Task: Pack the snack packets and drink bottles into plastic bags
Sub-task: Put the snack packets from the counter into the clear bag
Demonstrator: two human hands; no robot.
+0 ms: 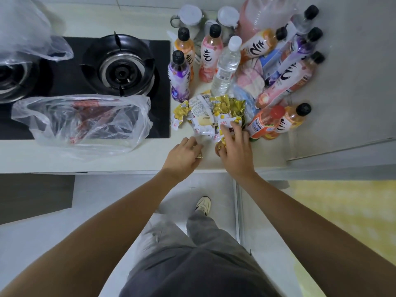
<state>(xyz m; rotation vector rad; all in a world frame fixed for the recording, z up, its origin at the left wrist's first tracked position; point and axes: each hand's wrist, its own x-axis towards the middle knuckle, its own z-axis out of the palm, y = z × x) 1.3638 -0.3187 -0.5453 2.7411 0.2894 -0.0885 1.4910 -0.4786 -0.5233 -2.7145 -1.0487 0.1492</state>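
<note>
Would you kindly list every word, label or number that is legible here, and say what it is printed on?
None can be read with certainty.
Large black brush-style character on the black-capped drink bottles' labels: stylised, not legible.
Barcode and fine print on the clear white-capped water bottle: too small.
Red print on the white and gold snack packets: blurred.

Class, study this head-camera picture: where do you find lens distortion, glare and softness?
Head view: wide-angle bending curves the counter edge and stretches both forearms toward the corners; glare streaks the plastic bag on the stove; light is flat, shadows faint; the right hand on the snack packets looks slightly soft, the left hand too.
</note>
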